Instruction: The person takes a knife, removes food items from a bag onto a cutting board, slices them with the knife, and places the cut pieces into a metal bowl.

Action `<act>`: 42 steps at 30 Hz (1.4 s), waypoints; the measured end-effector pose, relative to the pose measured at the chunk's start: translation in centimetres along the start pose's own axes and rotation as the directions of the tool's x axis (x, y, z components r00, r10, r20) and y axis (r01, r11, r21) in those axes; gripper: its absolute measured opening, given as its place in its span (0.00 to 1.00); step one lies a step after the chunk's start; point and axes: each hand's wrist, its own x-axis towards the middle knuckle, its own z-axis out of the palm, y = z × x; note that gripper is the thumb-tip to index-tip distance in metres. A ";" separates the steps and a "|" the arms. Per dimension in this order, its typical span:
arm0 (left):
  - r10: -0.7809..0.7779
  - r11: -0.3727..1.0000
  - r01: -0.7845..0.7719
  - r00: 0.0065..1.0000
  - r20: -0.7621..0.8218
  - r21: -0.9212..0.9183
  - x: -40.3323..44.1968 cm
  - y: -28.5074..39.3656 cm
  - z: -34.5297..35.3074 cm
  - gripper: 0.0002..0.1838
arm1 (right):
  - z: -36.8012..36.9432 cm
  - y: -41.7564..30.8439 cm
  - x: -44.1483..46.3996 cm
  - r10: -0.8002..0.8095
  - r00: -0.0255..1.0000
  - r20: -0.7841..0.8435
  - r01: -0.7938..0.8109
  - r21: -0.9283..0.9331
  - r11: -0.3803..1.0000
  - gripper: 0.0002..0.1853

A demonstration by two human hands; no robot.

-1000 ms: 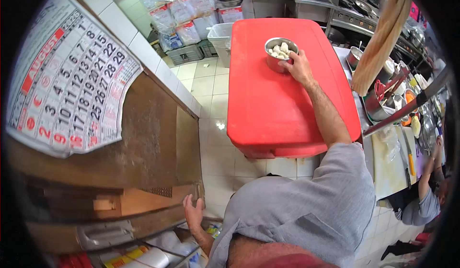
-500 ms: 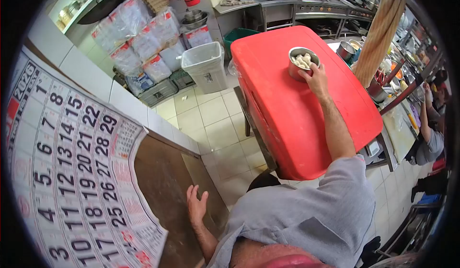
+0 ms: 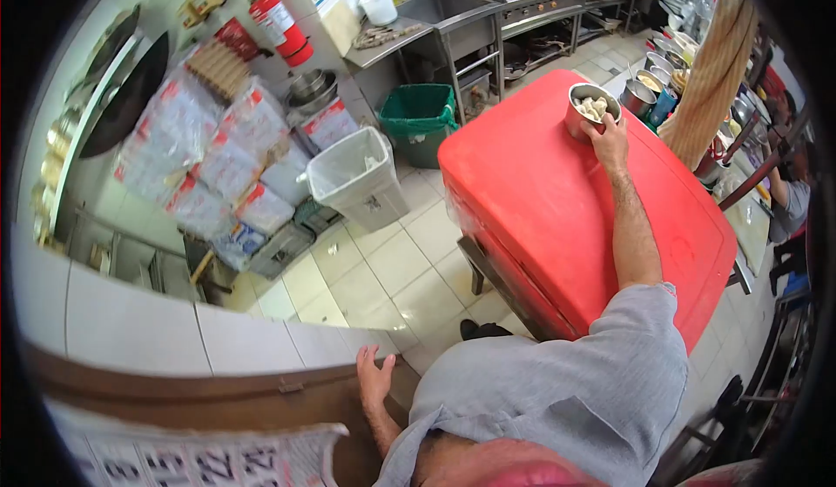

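My right hand [image 3: 608, 138] grips the rim of a round metal container [image 3: 578, 125] on its near side. Pale lumpy pieces [image 3: 594, 109] fill the container; their kind is unclear. It is over the far part of a large red lid [image 3: 557, 191]; whether its base touches the lid I cannot tell. Down at the lower left, my left hand [image 3: 374, 377] hangs free with its fingers apart, close to a brown wooden panel [image 3: 261, 409].
A lined grey bin [image 3: 361, 195] and a green bin [image 3: 420, 121] stand left of the red lid. Plastic-wrapped packs [image 3: 222, 156] are stacked against the wall. A sink [image 3: 448, 8] and stoves are behind. A striped cloth [image 3: 710, 77] hangs at right, with people beyond.
My view has turned left and up, so the calendar has dropped to the bottom edge. My right hand still grips the container; my left hand remains free.
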 end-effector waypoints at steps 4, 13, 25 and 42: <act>0.073 0.997 -0.073 0.997 -0.014 0.020 10.3 -0.2 -2.9 0.27 | 2.3 -2.6 1.8 0.021 1.000 -0.023 -0.021 -0.007 1.000 0.29; 0.251 0.960 -0.268 0.949 0.189 0.075 35.6 2.0 -4.6 0.28 | 5.4 -5.0 2.7 0.116 0.985 -0.126 -0.129 -0.096 0.987 0.25; 0.617 0.721 -0.689 0.589 0.522 -0.074 64.9 15.7 -0.8 0.27 | 8.8 -6.1 3.4 0.312 0.884 -0.349 -0.420 -0.296 0.858 0.27; 0.669 0.519 -0.823 0.223 0.709 -0.231 86.1 44.9 19.9 0.27 | 12.0 -2.6 17.6 0.465 0.717 -0.519 -0.576 -0.068 0.814 0.20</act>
